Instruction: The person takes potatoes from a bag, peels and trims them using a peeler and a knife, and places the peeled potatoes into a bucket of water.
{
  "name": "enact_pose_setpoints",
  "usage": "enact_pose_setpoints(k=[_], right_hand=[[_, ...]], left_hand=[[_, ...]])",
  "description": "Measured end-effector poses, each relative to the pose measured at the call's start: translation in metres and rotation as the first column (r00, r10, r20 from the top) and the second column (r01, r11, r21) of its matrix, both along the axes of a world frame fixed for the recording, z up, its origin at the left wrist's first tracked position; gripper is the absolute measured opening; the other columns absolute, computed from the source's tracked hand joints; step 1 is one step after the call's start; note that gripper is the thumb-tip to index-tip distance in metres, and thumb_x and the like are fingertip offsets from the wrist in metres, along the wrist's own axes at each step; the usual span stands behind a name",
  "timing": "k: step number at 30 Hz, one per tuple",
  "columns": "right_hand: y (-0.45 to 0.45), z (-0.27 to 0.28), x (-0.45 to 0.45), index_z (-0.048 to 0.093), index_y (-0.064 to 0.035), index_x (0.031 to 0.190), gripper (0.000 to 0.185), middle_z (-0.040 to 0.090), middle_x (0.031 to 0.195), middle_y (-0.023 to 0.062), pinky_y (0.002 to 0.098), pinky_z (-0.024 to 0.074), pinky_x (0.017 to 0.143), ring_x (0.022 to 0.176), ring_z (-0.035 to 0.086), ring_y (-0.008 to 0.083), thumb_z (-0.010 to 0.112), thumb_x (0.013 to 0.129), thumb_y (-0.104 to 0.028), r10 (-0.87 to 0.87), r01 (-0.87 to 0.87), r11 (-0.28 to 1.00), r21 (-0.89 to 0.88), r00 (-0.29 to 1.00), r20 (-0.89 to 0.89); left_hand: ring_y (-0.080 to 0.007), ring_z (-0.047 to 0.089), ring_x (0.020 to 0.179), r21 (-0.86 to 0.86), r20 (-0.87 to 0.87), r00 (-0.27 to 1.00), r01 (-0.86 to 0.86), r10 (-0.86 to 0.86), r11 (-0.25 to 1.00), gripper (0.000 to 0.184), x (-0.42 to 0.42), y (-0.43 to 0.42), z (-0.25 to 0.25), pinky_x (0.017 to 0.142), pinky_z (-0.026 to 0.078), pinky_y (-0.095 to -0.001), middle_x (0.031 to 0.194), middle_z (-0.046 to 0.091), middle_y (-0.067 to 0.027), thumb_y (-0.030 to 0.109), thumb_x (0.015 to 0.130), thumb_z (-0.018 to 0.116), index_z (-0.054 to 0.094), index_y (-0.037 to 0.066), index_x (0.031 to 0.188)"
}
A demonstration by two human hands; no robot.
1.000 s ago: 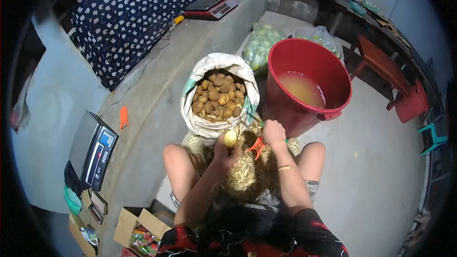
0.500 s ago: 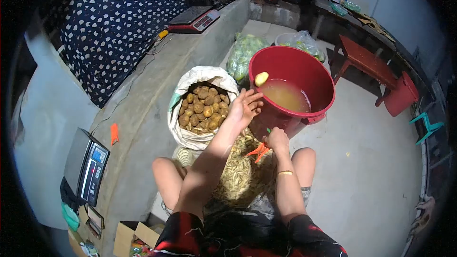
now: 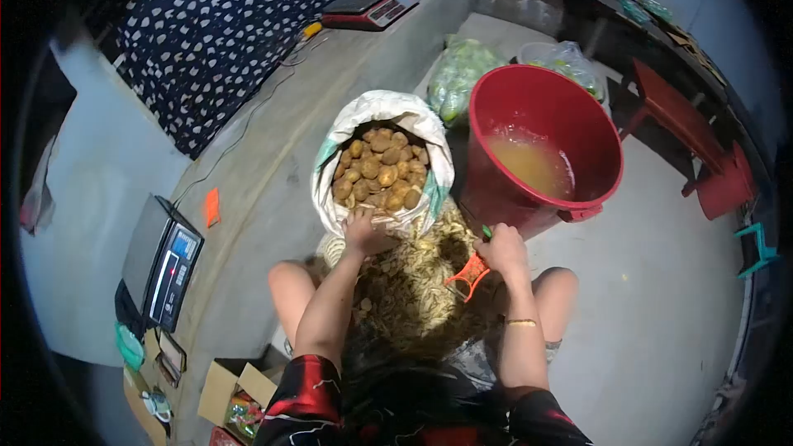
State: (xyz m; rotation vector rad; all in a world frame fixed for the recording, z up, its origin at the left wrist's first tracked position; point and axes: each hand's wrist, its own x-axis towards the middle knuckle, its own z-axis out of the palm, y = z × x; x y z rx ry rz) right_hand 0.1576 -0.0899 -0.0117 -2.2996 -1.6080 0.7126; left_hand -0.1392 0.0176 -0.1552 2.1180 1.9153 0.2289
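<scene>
My left hand [image 3: 366, 231] lies over the near rim of a white sack [image 3: 332, 190], its fingers apart and no object visible in them. Inside the sack are many brown unpeeled potatoes [image 3: 387, 175]. An orange peeler [image 3: 469, 277] is gripped in my right hand [image 3: 502, 249], its head pointing down and left; a small green piece [image 3: 486, 232] shows above the fist. Below both hands, a heap of pale peelings [image 3: 417, 281] lies between my knees. Just beyond my right hand stands a big red bucket [image 3: 496, 190] with cloudy, rippling water [image 3: 529, 163].
Bags of green vegetables [image 3: 464, 74] stand behind the bucket. On the ledge at left are a digital scale [image 3: 172, 272] and an orange object [image 3: 212, 207]; a red scale [image 3: 370, 8] sits farther back. A red stool [image 3: 673, 107] is at right, an open carton [image 3: 227, 396] at lower left.
The peeled potato that was in the air at the bucket's rim is out of sight, and the water is splashing. My left hand has moved from the bucket to the sack. The view has shifted.
</scene>
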Motion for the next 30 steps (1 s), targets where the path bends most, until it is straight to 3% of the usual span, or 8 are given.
enact_pose_setpoints(k=[3,9,12,14,20,23,28,30], right_hand=[[0.009,0.004,-0.006,0.068,0.0055,0.091,0.041,0.066,0.096,0.0302,0.0482,0.0509,0.085,0.096,0.064,0.0428,0.072,0.076,-0.032,0.022,-0.022,1.000,0.002,1.000,0.006],[0.014,-0.002,-0.024,0.068,0.0060,0.086,0.039,0.066,0.090,0.0291,0.0484,0.0522,0.082,0.089,0.065,0.0429,0.070,0.076,-0.032,0.066,-0.071,0.996,0.056,0.993,0.095],[0.018,0.008,-0.032,0.069,0.0043,0.084,0.037,0.066,0.089,0.0290,0.0482,0.0525,0.081,0.087,0.065,0.0430,0.070,0.076,-0.032,0.088,-0.091,0.995,0.036,0.993,0.078],[0.021,0.002,-0.034,0.069,0.0038,0.083,0.036,0.066,0.089,0.0288,0.0482,0.0525,0.081,0.087,0.065,0.0430,0.070,0.076,-0.032,0.116,-0.119,0.992,0.033,0.990,0.077],[0.018,-0.012,-0.034,0.069,0.0033,0.080,0.035,0.066,0.085,0.0288,0.0485,0.0526,0.081,0.085,0.065,0.0430,0.070,0.076,-0.031,0.186,-0.190,0.981,0.034,0.978,0.091],[0.018,-0.014,-0.032,0.068,0.0037,0.079,0.035,0.065,0.082,0.0284,0.0489,0.0526,0.079,0.083,0.065,0.0433,0.070,0.077,-0.032,0.230,-0.236,0.971,0.044,0.966,0.117],[0.017,-0.022,-0.031,0.066,0.0045,0.077,0.039,0.065,0.081,0.0284,0.0501,0.0514,0.077,0.082,0.064,0.0442,0.070,0.082,-0.034,0.311,-0.314,0.949,0.013,0.945,0.102],[0.015,-0.025,-0.028,0.066,0.0046,0.078,0.038,0.064,0.080,0.0281,0.0513,0.0499,0.076,0.083,0.063,0.0449,0.071,0.083,-0.032,0.342,-0.344,0.939,0.010,0.936,0.081]], left_hand=[[-0.0360,0.036,0.133,-0.084,0.076,0.990,0.121,-0.115,0.989,0.063,-0.015,-0.021,0.009,0.107,0.026,-0.0564,0.137,0.047,-0.0156,0.037,0.083,0.065,0.047,0.010,0.137],[-0.0353,0.042,0.129,0.074,-0.173,0.964,0.217,-0.201,0.973,0.056,-0.032,-0.018,-0.050,0.104,0.031,-0.0560,0.136,0.051,-0.0148,0.033,0.088,0.055,0.046,0.012,0.139],[-0.0395,0.049,0.122,-0.149,0.005,0.994,0.111,-0.112,0.983,0.053,-0.031,0.004,-0.013,0.099,0.039,-0.0520,0.130,0.055,-0.0171,0.025,0.087,0.055,0.047,0.010,0.137],[-0.0435,0.055,0.110,-0.218,0.355,0.935,0.064,0.018,0.974,0.049,-0.038,0.033,-0.008,0.092,0.045,-0.0482,0.120,0.060,-0.0197,0.019,0.085,0.054,0.051,0.008,0.132],[-0.0477,0.054,0.103,0.283,0.233,0.969,-0.145,0.079,0.948,0.041,-0.022,0.093,-0.043,0.090,0.046,-0.0488,0.113,0.056,-0.0285,0.013,0.083,0.056,0.056,0.006,0.124],[-0.0488,0.050,0.108,0.166,0.061,0.973,-0.229,0.222,0.959,0.045,0.000,0.100,-0.024,0.090,0.045,-0.0518,0.116,0.051,-0.0295,0.011,0.082,0.058,0.053,0.006,0.126],[-0.0468,0.044,0.115,0.260,0.035,0.954,-0.296,0.297,0.919,0.051,0.004,0.108,-0.055,0.094,0.041,-0.0543,0.121,0.049,-0.0244,0.014,0.078,0.065,0.052,0.005,0.126],[-0.0434,0.048,0.113,0.092,0.066,0.965,-0.261,0.255,0.961,0.050,-0.005,0.106,-0.040,0.096,0.040,-0.0537,0.117,0.054,-0.0225,0.017,0.077,0.068,0.053,0.006,0.123]])
